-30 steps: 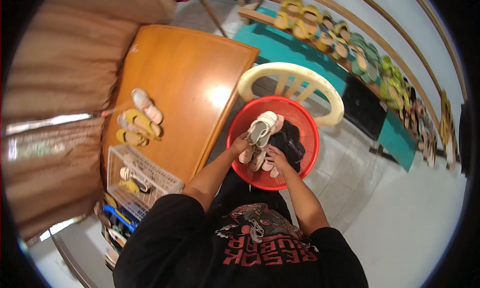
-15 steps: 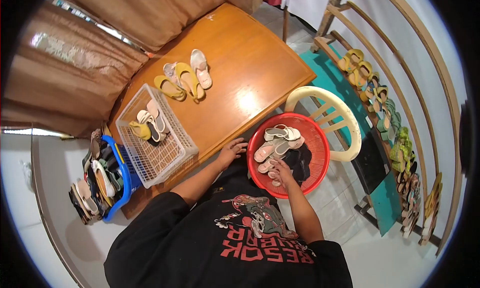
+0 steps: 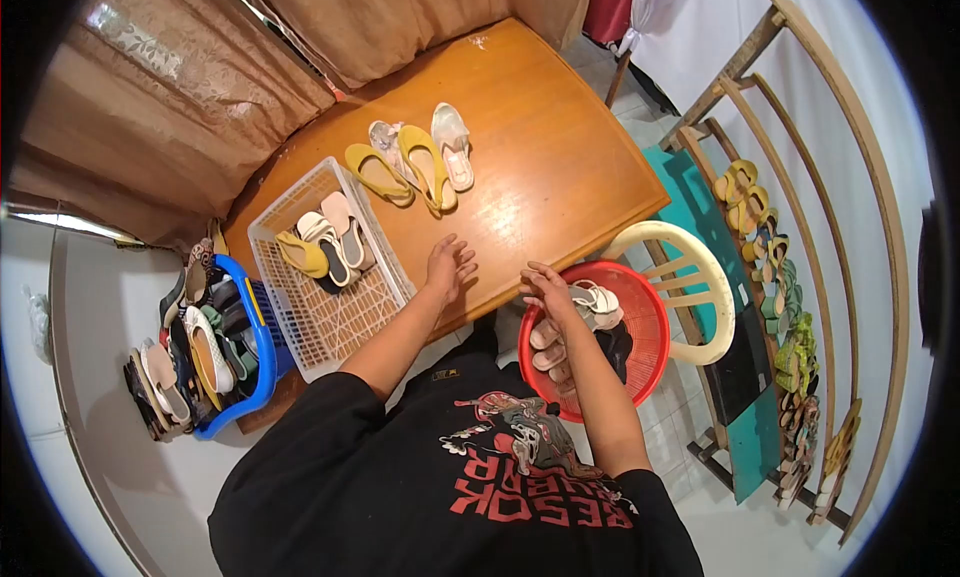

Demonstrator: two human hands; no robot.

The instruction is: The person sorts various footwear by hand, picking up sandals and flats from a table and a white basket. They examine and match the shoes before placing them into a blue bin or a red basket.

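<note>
My left hand [image 3: 452,267] hovers over the front edge of the wooden table [image 3: 560,137], its fingers spread and nothing in them. Over the far left rim of the red basket [image 3: 655,362] is my right hand [image 3: 547,287], also empty with the fingers apart. Inside that basket lie pale sandals [image 3: 600,302] and dark footwear, partly covered by my right forearm. On the table, yellow slingback shoes [image 3: 428,167] stand beside silvery-white shoes [image 3: 455,147]. To the left, a white plastic crate [image 3: 385,322] holds several shoes, among them a yellow one [image 3: 302,255].
A blue basket [image 3: 265,352] packed with shoes stands at the left. The red basket rests on a cream plastic chair [image 3: 715,277]. At the right, a wooden rack [image 3: 800,137] carries rows of sandals. Brown curtains [image 3: 180,107] hang behind the table.
My right hand has lifted from the shoes in the red basket to its far left rim. My left hand has moved forward over the table edge, fingers spread. The view has shifted.
</note>
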